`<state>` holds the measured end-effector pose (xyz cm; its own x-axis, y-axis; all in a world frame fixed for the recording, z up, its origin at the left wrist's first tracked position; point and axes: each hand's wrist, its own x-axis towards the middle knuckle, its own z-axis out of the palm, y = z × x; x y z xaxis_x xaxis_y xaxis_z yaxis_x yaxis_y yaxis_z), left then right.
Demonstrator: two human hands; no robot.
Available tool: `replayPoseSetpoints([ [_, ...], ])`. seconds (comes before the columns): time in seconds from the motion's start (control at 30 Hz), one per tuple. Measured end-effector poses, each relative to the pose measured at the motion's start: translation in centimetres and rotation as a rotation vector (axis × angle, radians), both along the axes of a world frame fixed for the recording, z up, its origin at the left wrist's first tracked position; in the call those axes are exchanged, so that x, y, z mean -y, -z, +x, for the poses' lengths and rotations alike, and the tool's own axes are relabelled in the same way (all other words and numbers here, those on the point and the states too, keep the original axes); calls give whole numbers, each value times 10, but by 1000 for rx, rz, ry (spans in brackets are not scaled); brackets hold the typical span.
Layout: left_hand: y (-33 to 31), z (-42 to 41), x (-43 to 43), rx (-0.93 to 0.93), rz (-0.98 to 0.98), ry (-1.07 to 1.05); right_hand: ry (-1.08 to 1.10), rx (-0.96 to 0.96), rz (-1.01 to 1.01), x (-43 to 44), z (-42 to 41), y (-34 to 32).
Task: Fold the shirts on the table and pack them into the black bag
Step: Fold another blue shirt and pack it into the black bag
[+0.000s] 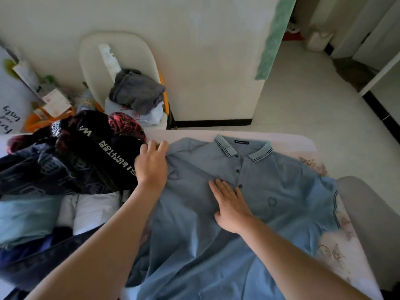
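A light blue polo shirt (281,191) lies face up across the table (290,140), collar at the far edge and buttons down its middle. My right hand (230,205) lies flat on the shirt's chest, fingers straight. My left hand (151,163) rests at the shirt's left shoulder with its fingers slightly bent, next to a heap of dark clothes. That heap (86,156) holds a black garment with white lettering and a red patterned piece. I cannot pick out the black bag with certainty.
White and pale blue folded clothes (65,215) lie at the near left. Behind the table a white chair (121,61) carries a grey garment (136,92). A grey chair back (368,224) stands at the right, with open floor beyond.
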<state>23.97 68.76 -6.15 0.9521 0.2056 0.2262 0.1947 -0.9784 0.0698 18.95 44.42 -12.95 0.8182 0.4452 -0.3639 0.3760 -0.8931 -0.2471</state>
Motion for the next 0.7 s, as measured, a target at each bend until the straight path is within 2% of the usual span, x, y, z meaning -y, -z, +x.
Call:
replayPoseSetpoints([
  [0.07,-5,11,-6,-90,183,-43,-15,-3,-27,-3,4,-1],
  [0.13,0,9,-1,-261,219,-99,-21,-14,-48,-6,5,-3],
  [0.2,14,-5,9,-300,140,90,-14,3,-45,-5,2,-3],
  [0.23,23,-17,14,-290,-4,229,-8,24,-44,-4,-1,-2],
  [0.3,42,-41,19,-427,-215,381,5,36,-48,3,-10,-1],
  [0.33,51,-51,20,-539,-215,365,-2,14,-57,7,-15,-1],
  [0.4,64,-68,18,-697,-95,280,-28,-52,-78,16,-25,-3],
  [0.5,61,-86,25,-661,-104,256,31,-51,-3,28,-44,-14],
  [0.63,41,-121,45,-408,-354,357,135,93,121,47,-92,-30],
  [0.7,35,-148,58,-340,-444,453,151,169,179,63,-126,-30],
])
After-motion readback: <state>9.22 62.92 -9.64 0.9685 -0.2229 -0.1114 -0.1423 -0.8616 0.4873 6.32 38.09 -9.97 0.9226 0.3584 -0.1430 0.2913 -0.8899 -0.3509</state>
